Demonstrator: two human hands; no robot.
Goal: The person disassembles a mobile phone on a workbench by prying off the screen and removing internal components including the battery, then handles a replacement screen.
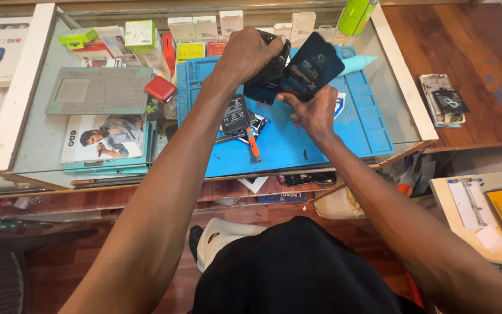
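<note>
Both hands hold a dark phone above blue mat.

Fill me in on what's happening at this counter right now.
A person works over a blue repair mat on a glass counter. The left hand grips a black device from above, while the right hand holds a dark flat panel by its lower edge, tilted up against that device. On the mat below lie a black battery and an orange-handled tool. An opened phone sits apart on the wooden top to the right.
</note>
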